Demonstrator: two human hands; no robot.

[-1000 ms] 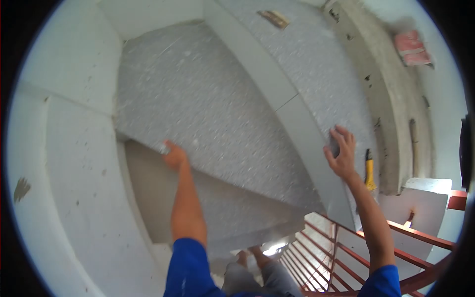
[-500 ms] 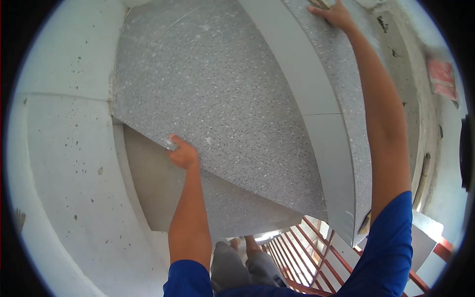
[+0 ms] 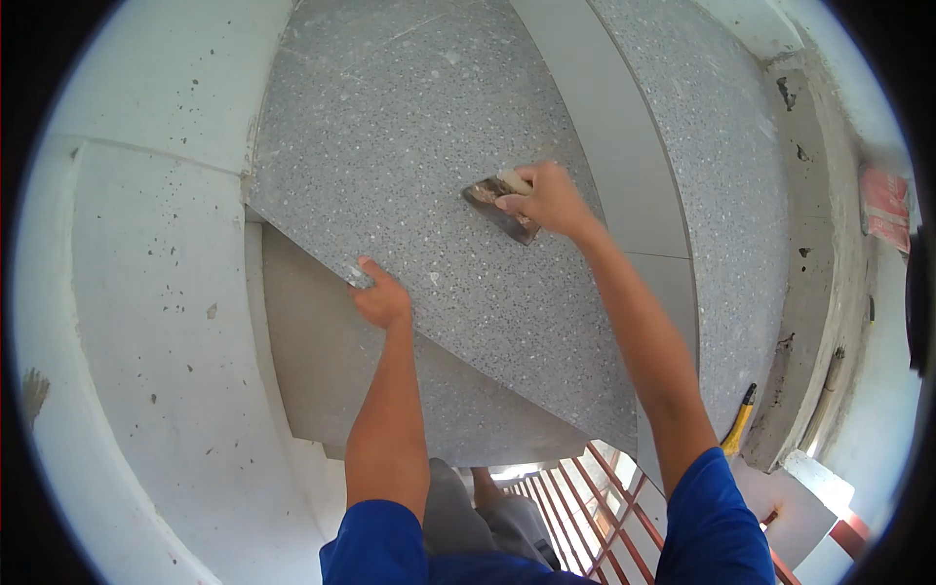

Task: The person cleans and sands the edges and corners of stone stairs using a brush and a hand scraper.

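Note:
A putty knife with a dark, worn blade and pale handle is gripped in my right hand. Its blade lies over the grey speckled stone tread, near the middle of that surface. At the tread's slanted front edge is my left hand, fingers bent in and thumb pointing up. A small whitish, shiny bit shows by its fingertips; I cannot tell what it is. Below the edge, a lower step appears between my forearm and the wall.
A plain grey strip borders the tread on its right, with another speckled slab beyond. A yellow-handled tool lies at that slab's near end. Red railing bars stand below right. A stained white wall rises left.
My right hand has come from the far right slab to the middle of the tread, with the putty knife now plainly visible. My left hand stays at the edge. The yellow-handled tool has come into clear view.

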